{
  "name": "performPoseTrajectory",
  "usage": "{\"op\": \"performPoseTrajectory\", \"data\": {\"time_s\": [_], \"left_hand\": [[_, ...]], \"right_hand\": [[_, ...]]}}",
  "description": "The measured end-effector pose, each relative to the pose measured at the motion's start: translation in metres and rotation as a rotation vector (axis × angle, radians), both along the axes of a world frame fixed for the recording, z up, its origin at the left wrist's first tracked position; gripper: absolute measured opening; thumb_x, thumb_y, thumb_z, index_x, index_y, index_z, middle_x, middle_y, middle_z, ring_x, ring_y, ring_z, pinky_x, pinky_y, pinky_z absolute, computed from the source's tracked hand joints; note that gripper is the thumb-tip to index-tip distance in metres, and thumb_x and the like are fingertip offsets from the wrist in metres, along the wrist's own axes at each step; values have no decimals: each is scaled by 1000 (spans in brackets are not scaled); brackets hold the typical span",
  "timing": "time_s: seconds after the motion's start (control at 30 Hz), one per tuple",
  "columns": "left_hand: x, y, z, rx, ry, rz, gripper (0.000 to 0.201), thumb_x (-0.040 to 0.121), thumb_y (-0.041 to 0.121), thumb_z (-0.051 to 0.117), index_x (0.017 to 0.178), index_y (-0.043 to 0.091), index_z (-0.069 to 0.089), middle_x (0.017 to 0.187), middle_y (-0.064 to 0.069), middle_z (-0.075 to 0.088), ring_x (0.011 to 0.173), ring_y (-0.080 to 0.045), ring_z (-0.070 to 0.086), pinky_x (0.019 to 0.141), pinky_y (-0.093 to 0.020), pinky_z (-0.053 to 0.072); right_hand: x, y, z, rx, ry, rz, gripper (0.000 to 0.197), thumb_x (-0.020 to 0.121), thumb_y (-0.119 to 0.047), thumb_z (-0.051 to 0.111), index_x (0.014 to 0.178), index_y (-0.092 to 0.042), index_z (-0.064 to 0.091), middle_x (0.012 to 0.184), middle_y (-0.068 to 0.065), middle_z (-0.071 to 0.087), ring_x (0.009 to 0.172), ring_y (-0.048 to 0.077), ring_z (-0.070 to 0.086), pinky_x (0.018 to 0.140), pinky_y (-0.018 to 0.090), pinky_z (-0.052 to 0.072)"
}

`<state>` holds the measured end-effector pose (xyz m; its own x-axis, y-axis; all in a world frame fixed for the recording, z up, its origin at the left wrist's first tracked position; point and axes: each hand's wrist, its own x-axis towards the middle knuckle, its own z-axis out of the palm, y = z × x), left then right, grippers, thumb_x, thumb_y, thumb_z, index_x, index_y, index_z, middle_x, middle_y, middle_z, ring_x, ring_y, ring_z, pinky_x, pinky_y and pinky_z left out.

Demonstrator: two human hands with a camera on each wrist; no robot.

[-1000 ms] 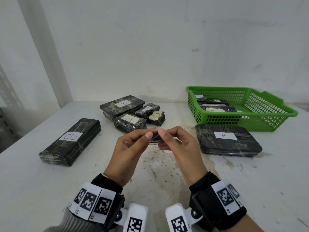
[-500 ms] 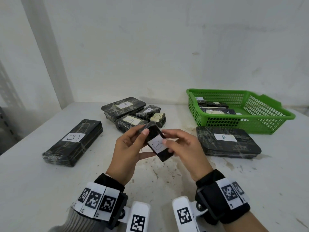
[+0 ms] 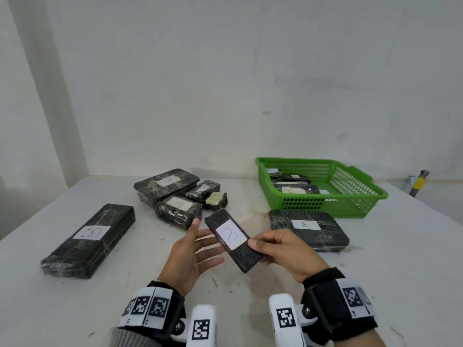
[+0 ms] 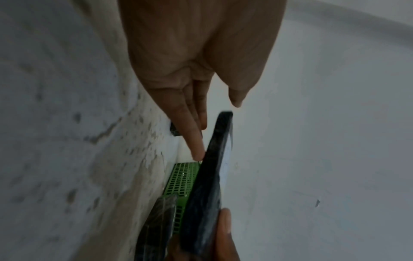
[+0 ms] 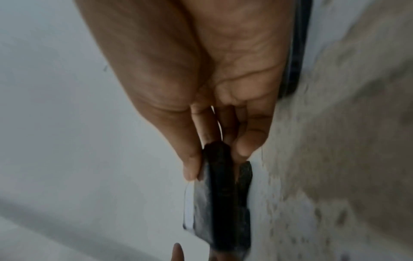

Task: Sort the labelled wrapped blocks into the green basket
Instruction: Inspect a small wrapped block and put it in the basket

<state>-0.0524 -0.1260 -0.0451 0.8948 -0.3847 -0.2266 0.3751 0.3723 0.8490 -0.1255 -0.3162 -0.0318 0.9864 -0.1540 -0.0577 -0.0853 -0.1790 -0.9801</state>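
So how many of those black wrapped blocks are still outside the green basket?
7. One long block at left; four clustered at the back; one flat block before the green basket; one in the right hand. Others may hide behind the cluster.

One green basket (image 3: 360, 196), at 2 o'clock on one desk (image 3: 250, 284).

Seven black wrapped blocks outside the basket:
- Four bunched at 11 o'clock: one big block (image 3: 166, 184), one middle block (image 3: 179, 209), one little block (image 3: 203, 190) and one tan-topped block (image 3: 215, 200).
- One long block (image 3: 87, 236) at 9 o'clock.
- One flat block (image 3: 308, 229) at 2 o'clock, just in front of the basket.
- One held block (image 3: 233, 239) in the middle, up off the desk.

More blocks inside the basket, at least three, too stacked up to count for sure.

Three labels with a B, easy to read.

Two hands: one left hand (image 3: 190, 256), one right hand (image 3: 288, 251).
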Motion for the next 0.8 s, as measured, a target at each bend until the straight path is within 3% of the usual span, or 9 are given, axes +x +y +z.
{"op": "performPoseTrajectory", "data": {"time_s": [0.17, 0.37, 0.57, 0.7, 0.8], "left_hand": [[-6, -30, -4, -25, 118, 34, 27, 101, 23, 50, 89, 0, 60, 85, -16, 61, 73, -29, 64, 43, -25, 55], [-7, -44, -10, 26, 116, 32, 21, 100, 8, 46, 84, -1, 58, 84, -16, 57, 74, -28, 57, 42, -24, 55], [-7, -39, -14, 37, 112, 29, 19, 99, 4, 45, 87, -4, 57, 85, -20, 56, 79, -28, 57, 48, -23, 58], [-11, -40, -12, 36, 107, 38, 21, 100, 5, 42, 87, -4, 57, 86, -19, 56, 80, -26, 56, 52, -23, 58], [-11, -40, -12, 50, 101, 37, 23, 101, 6, 40, 89, -4, 57, 87, -19, 57, 81, -26, 57, 53, -22, 58]], "right_hand": [[-35, -57, 15, -41, -84, -365, 9, 86, -7, 71, 94, -8, 76, 68, 2, 69, 46, 6, 51, 48, 17, 45], [-72, -135, 18, -23, -93, -697, 5, 87, -4, 69, 91, -4, 73, 68, 4, 66, 46, 9, 52, 51, 19, 49], [-70, -189, 13, -12, -51, -828, 9, 90, -3, 66, 97, 2, 69, 66, 8, 58, 51, 18, 45, 53, 23, 48], [-66, -210, 3, -55, 74, -817, 6, 91, -4, 66, 94, 0, 67, 69, 9, 58, 53, 18, 47, 39, 15, 47], [-64, -218, -6, -64, 164, -768, 6, 90, -4, 67, 94, 0, 67, 76, 13, 59, 52, 19, 47, 36, 16, 45]]}}
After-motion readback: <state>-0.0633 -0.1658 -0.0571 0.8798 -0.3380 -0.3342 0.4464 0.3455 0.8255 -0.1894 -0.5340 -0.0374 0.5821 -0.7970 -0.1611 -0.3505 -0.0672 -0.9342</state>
